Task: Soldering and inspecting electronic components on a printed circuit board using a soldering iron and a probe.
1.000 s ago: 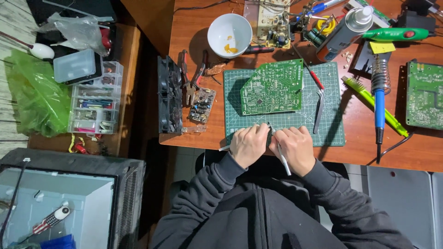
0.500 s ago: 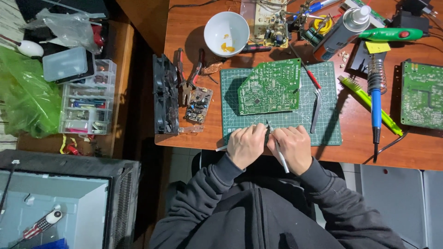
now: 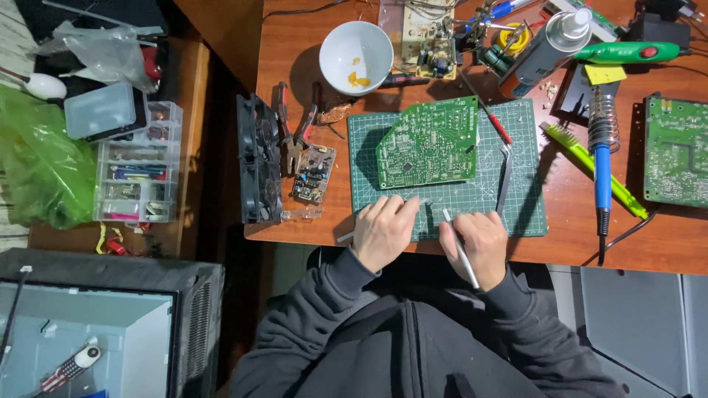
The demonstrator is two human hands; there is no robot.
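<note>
The left hand (image 3: 383, 230) rested loosely curled on the green mat (image 3: 527, 214); the right hand (image 3: 479, 243) gripped a thin metal tool (image 3: 461, 249) below the circuit board (image 3: 429, 144).

Matt green cutting mat (image 3: 516, 214) w/ scuffs, glossy wood desk (image 3: 310, 66), glazed white bowl (image 3: 356, 55).
</note>
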